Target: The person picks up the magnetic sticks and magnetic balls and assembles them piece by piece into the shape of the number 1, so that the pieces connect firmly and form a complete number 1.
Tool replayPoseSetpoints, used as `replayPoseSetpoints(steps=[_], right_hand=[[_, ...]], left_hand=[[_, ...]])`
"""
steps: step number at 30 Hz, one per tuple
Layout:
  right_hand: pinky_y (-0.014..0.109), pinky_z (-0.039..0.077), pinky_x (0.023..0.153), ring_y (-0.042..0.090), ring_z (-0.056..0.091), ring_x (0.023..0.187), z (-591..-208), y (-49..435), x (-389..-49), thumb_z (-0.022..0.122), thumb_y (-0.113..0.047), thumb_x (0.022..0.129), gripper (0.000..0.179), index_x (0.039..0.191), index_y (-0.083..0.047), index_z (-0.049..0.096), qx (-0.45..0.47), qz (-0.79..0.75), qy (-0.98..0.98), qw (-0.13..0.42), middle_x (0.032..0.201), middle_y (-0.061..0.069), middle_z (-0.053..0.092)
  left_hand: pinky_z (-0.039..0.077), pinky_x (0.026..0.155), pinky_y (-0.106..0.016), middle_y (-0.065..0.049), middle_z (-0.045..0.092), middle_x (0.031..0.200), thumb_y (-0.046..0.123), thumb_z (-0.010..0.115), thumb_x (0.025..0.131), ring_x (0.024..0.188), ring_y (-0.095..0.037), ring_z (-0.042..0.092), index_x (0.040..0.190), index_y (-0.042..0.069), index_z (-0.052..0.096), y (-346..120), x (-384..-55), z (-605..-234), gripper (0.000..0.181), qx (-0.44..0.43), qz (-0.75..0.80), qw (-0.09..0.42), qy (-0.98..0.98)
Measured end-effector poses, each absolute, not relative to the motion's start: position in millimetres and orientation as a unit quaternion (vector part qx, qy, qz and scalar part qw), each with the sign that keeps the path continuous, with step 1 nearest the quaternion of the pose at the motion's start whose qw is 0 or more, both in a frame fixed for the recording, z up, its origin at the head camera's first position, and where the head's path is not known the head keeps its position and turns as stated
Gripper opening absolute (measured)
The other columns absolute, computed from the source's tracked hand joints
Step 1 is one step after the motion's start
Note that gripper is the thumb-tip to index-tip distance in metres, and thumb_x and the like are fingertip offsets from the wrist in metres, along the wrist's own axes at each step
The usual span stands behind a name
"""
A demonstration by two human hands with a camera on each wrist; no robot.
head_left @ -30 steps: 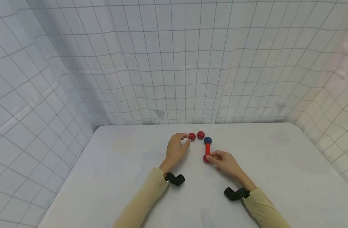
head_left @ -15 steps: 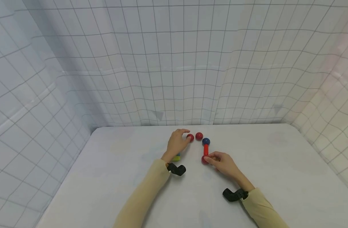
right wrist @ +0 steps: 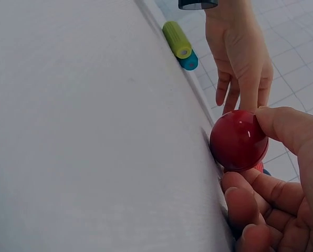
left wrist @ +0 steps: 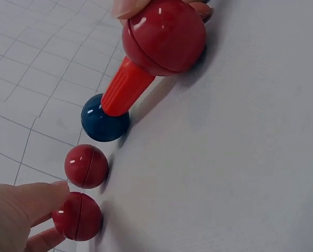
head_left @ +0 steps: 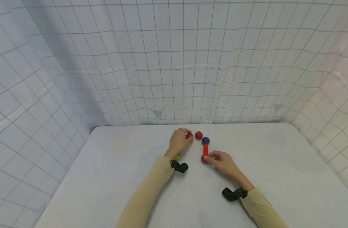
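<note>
My right hand (head_left: pixel 225 163) pinches a red ball (right wrist: pixel 238 139) between thumb and fingers. A short ribbed red rod (left wrist: pixel 127 86) runs from this ball to a blue ball (left wrist: pixel 104 121) at its far end. Further left, my left hand (head_left: pixel 178 141) has its thumb and fingers around a second red ball (left wrist: pixel 83 216) on the table. Another red ball (left wrist: pixel 86 166) sits between that one and the blue ball, touched by neither hand.
A lime-green rod (right wrist: pixel 176 39) and a teal rod (right wrist: pixel 189 61) lie side by side near my left wrist. Under my right hand a small red-orange bit (head_left: pixel 216 168) shows. White grid-patterned sheeting (head_left: pixel 162 63) rises behind the white table (head_left: pixel 262 152).
My left hand has moved forward and slightly right, its thumb and fingers closing around the red ball. The green rod has come into sight by its wrist. The right hand keeps its hold.
</note>
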State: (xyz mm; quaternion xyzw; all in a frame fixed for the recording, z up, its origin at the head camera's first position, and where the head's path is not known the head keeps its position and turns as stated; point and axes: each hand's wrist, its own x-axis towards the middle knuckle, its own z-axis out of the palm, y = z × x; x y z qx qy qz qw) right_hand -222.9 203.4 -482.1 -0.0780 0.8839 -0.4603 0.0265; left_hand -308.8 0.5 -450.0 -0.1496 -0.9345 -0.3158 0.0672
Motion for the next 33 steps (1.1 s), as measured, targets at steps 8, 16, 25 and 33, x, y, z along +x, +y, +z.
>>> replayPoseSetpoints(steps=[8,16,25,33], right_hand=[[0.025,0.036,0.047,0.013,0.048,0.051,-480.6,203.2,-222.9,0.068,-0.037,0.088,0.033,0.099,-0.006,0.069,-0.078,-0.459,0.885,0.027,0.067,-0.002,0.056],[0.025,0.037,0.047,0.014,0.049,0.051,-482.1,203.9,-224.0,0.067,-0.036,0.088,0.033,0.1,-0.005,0.069,-0.083,-0.459,0.884,0.025,0.067,-0.002,0.056],[0.025,0.037,0.047,0.014,0.049,0.051,-482.9,204.1,-224.0,0.068,-0.036,0.088,0.033,0.1,-0.006,0.069,-0.081,-0.458,0.885,0.023,0.067,-0.002,0.056],[0.024,0.034,0.048,0.013,0.048,0.052,-482.8,203.4,-223.9,0.067,-0.037,0.088,0.033,0.099,-0.006,0.069,-0.081,-0.454,0.887,0.021,0.065,-0.002,0.054]], left_hand=[[0.045,0.085,-0.037,-0.012,0.064,0.105,0.017,0.07,0.087,0.097,-0.026,0.056,0.111,0.004,0.067,-1.0,-309.9,-454.2,0.027,-0.155,-0.34,0.071,-0.925],[0.047,0.083,-0.036,-0.012,0.064,0.103,0.011,0.068,0.089,0.094,-0.023,0.057,0.113,0.002,0.064,-1.8,-308.7,-454.3,0.026,-0.156,-0.346,0.054,-0.924],[0.047,0.083,-0.034,-0.011,0.062,0.103,0.011,0.07,0.087,0.094,-0.022,0.054,0.112,0.005,0.065,-2.0,-309.1,-453.0,0.026,-0.159,-0.336,0.026,-0.928],[0.048,0.077,-0.029,-0.007,0.064,0.097,0.011,0.075,0.082,0.085,-0.018,0.054,0.105,0.004,0.066,-1.3,-309.3,-453.8,0.025,-0.177,-0.328,0.022,-0.928]])
